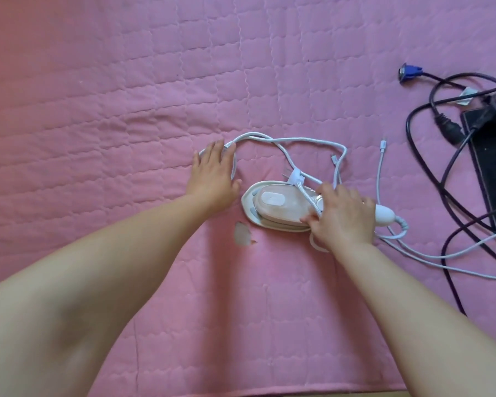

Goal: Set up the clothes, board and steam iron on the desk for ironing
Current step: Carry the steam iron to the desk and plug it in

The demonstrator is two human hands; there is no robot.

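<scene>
A small pink and white steam iron (275,206) lies flat on a pink quilted cover (126,96) in the middle of the view. Its white braided cord (298,140) loops away behind it, with the plug (294,176) resting by the iron's far side. My left hand (214,174) lies flat with spread fingers on the cord's left loop, just left of the iron. My right hand (341,217) is curled over the iron's right end, fingers pinching the cord where it crosses the iron. No clothes or board are in view.
A tangle of black cables (430,133) with a blue connector (410,72) and a black flat device (493,167) lie at the right edge. A thin white charging cable (380,170) runs beside the iron. A worn hole (242,233) shows in the cover.
</scene>
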